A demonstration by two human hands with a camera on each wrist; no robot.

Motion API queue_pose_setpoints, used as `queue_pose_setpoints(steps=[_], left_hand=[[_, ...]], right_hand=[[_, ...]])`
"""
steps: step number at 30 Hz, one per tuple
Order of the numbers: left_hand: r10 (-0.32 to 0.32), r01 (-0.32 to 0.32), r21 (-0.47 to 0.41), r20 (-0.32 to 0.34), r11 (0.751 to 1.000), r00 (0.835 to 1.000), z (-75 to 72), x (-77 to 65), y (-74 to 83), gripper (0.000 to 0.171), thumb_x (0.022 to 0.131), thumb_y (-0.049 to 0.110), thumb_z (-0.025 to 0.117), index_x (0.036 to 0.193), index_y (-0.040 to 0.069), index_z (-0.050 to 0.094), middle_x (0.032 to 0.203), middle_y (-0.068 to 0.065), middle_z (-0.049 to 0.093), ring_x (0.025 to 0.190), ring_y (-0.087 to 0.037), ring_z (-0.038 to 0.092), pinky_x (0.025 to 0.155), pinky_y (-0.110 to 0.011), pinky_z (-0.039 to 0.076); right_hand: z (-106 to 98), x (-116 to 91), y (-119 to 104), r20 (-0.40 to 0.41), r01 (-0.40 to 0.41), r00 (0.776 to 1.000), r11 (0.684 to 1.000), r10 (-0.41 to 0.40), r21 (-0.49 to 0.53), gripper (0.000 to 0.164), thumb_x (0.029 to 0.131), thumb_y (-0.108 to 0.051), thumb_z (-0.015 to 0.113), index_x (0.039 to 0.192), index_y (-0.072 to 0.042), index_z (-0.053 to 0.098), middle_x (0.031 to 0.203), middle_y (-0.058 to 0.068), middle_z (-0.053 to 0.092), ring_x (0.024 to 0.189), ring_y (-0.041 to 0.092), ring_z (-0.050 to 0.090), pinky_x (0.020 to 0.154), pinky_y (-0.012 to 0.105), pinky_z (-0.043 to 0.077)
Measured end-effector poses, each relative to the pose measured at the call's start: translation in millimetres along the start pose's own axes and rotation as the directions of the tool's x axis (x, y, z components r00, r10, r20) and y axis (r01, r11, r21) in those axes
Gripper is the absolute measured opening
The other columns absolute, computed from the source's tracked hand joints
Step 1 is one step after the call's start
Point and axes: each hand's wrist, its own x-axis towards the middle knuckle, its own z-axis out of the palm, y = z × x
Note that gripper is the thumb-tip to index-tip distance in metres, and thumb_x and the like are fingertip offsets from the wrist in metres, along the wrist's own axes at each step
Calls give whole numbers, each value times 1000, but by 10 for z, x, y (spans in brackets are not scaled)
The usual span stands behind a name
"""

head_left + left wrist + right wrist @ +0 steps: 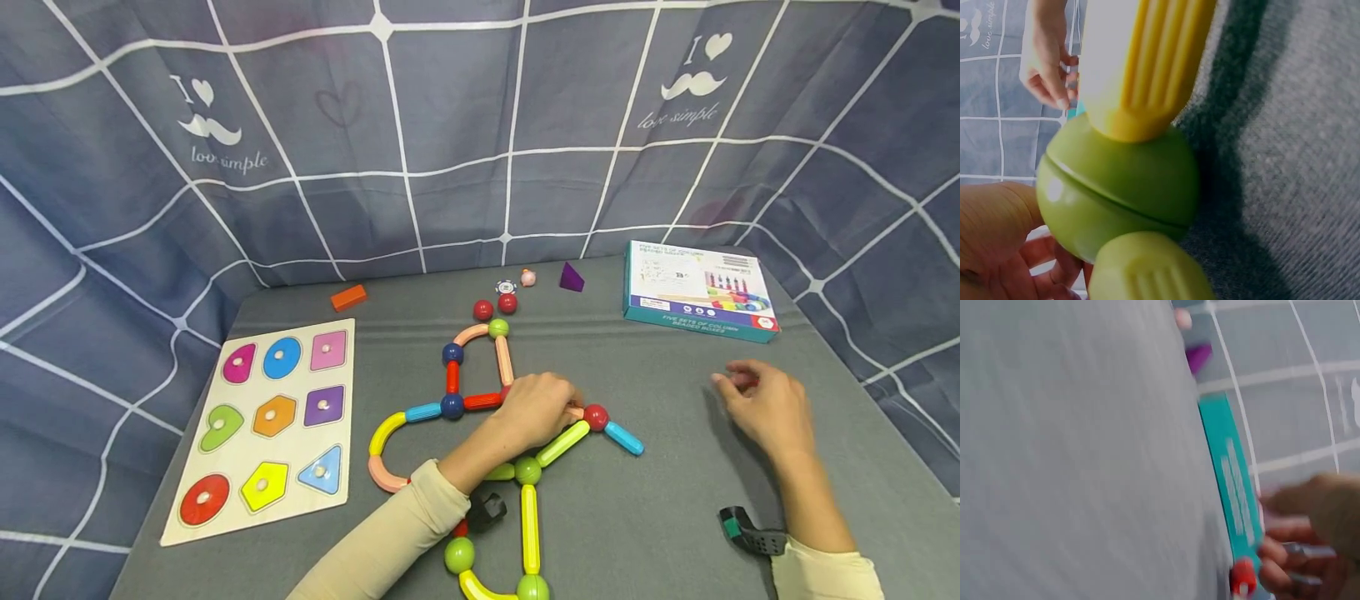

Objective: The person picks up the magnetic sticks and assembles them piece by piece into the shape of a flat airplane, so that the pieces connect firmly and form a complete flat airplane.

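Note:
In the head view, my left hand (pixel 536 408) reaches over a flat figure of magnetic sticks and balls. Its curled fingers pinch a short pink stick (pixel 574 412), mostly hidden under them, beside a red ball (pixel 596 417). A blue stick (pixel 624 438) and a lime stick (pixel 562 444) run from that ball. Below the wrist lie a green ball (pixel 528 470) and a long yellow stick (pixel 530 529). My right hand (pixel 768 408) hovers over the right side of the table, fingers loosely curled around nothing. The right wrist view shows this hand (pixel 1304 537) blurred.
A wooden shape puzzle board (pixel 288 333) lies at left. Along the back are an orange block (pixel 348 298), two loose red balls (pixel 483 310), a poker chip (pixel 506 287), a small pink figure (pixel 528 277), a purple block (pixel 572 277) and a teal-sided box (pixel 697 287). A grid-patterned curtain surrounds the table.

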Motion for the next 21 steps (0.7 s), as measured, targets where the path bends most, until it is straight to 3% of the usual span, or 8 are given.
queue_pose_setpoints(steps=[2,4,7,12,14,17,19,21], left_hand=[[1,-1,2,-4,1000,1000,5,-1,-1,11,90,34,65,88,26,73,79,12,61,65,-5,50,51,-23,38],[3,-3,-1,-5,1000,1000,10,-1,-5,11,90,33,65,87,26,73,78,12,60,65,-5,50,51,-23,38],[5,-5,-8,-10,1000,1000,15,-3,-12,12,90,33,65,87,25,73,79,12,61,65,-6,50,51,-23,38],[4,-4,-17,-16,1000,1000,27,-8,-20,12,90,33,65,90,25,74,83,12,64,68,-5,53,52,-23,39],[4,-5,-20,-18,1000,1000,27,-9,-19,13,90,33,65,92,24,74,85,11,65,69,-5,53,52,-22,40],[6,-7,-25,-18,1000,1000,26,-10,-20,13,90,32,65,93,24,74,86,11,65,69,-5,53,53,-22,40],[8,-9,-28,-20,1000,1000,24,-12,-20,13,90,32,65,93,24,74,86,11,65,69,-5,53,53,-22,39],[10,-10,-33,-21,999,1000,22,-12,-21,13,90,32,66,93,23,74,87,11,65,68,-5,53,52,-22,39]], right_hand=[[-79,54,137,-31,-119,993,991,117,-65,38,87,-28,65,110,3,63,92,20,63,83,36,58,70,51,38],[-122,99,229,-23,-184,983,977,183,-106,43,87,-29,64,112,6,60,99,26,60,93,47,53,76,59,34],[-142,146,294,27,-211,976,966,218,-148,44,88,-32,64,108,7,59,98,26,60,92,50,51,75,60,34],[-120,182,274,132,-212,962,958,239,-193,39,89,-34,62,101,3,61,94,28,60,85,52,53,63,56,36],[-86,180,222,164,-159,969,973,187,-167,37,90,-32,61,102,3,60,94,28,60,80,48,54,59,52,37],[20,145,88,194,-14,981,1000,14,-1,31,93,-23,60,106,5,61,89,22,61,71,31,56,57,40,39],[114,107,-31,203,84,972,981,-119,175,24,93,-15,61,105,6,61,84,16,63,66,18,55,55,30,40],[204,64,-156,233,111,951,929,-202,354,22,93,-11,61,106,7,61,85,14,64,64,11,55,54,24,42]])
